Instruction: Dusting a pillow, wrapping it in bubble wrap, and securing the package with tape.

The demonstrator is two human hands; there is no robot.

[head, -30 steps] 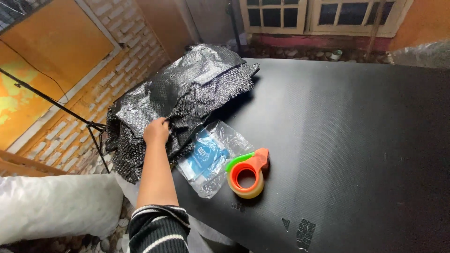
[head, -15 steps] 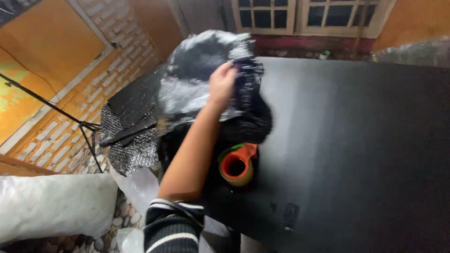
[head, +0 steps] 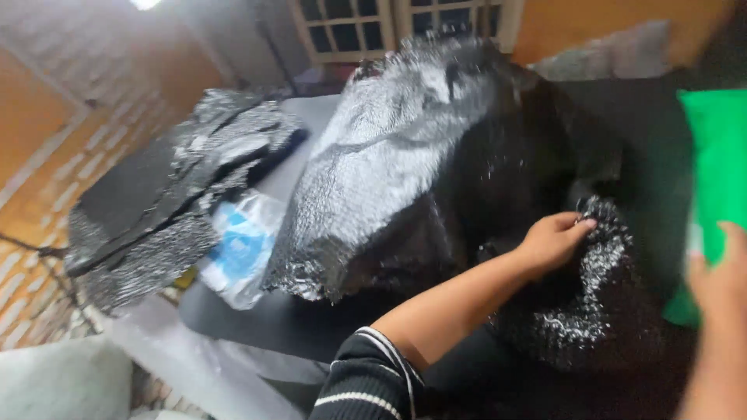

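Note:
A large sheet of black bubble wrap (head: 405, 163) billows over the dark table (head: 257, 319), raised in the middle. My left hand (head: 554, 241), on an arm with a striped sleeve, pinches the sheet's crumpled near-right edge. My right hand (head: 720, 284) comes in blurred at the right edge, in front of a bright green thing (head: 720, 148). Whether it grips the green thing I cannot make out.
A stack of more black bubble-wrap sheets (head: 171, 187) lies at the table's left end. Beside it is a clear plastic bag with blue and white contents (head: 241, 245). A white sack (head: 54, 381) sits low on the left, with a brick wall behind and a window (head: 405, 19) beyond.
My left hand took one black sheet off the stack and swept it right across the table. The orange and green tape dispenser is now hidden. My right hand and the green thing have come into view.

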